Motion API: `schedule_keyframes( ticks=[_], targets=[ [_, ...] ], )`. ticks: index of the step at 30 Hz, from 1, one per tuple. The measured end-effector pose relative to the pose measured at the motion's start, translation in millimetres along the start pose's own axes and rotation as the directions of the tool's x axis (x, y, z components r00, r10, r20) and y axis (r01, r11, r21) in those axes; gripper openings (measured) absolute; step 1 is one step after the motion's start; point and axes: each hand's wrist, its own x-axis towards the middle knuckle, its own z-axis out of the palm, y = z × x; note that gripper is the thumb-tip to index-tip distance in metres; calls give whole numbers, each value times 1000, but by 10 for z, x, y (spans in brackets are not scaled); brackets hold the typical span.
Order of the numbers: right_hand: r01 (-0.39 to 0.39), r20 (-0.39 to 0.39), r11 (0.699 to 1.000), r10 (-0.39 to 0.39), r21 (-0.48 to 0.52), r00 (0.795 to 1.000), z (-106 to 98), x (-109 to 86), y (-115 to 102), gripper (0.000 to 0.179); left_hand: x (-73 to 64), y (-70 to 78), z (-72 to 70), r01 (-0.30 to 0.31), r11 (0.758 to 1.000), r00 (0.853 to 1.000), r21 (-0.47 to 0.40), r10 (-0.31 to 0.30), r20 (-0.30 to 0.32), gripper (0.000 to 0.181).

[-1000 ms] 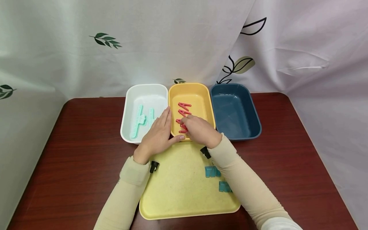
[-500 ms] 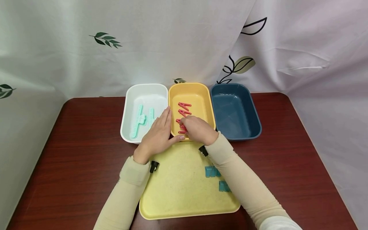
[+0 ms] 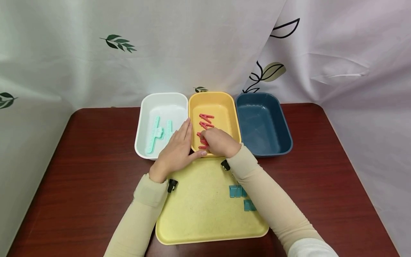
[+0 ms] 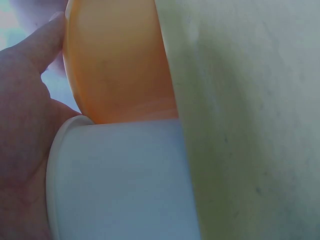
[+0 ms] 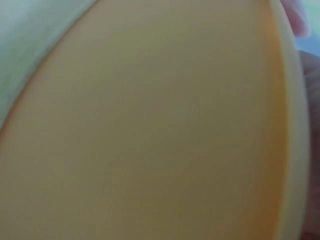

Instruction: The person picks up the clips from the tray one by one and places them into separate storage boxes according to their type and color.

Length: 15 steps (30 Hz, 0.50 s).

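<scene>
My right hand reaches down into the yellow bin with curled fingers. It pinches a red clothespin near the front wall, though the fingertips are partly hidden. Another red clothespin and one more red clothespin lie farther back in the bin. My left hand rests with straight fingers over the touching rims of the white bin and the yellow one. Its thumb lies along the yellow bin's front rim. Inside the white bin are a mint-green bag clip and a second mint-green clip, partly covered by the hand.
A dark blue bin stands right of the yellow one. In front lies a yellow tray bearing a teal binder clip and another teal binder clip, partly under the right forearm. A patterned curtain hangs behind the table.
My right wrist and forearm have shifted slightly to the left and away from me, while the fingers stay at the front red clothespins. The left hand has not moved.
</scene>
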Motion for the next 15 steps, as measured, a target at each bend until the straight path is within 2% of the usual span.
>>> schedule_keyframes(
  ticks=[9,15],
  targets=[
    [-47,14,999,47,24,999,33,42,24,27,-4,11,-4,2,1000,1000,2,-2,0,105],
    [-71,6,997,71,27,997,29,53,22,20,1,20,-10,0,1000,1000,1,0,-2,105]
  ],
)
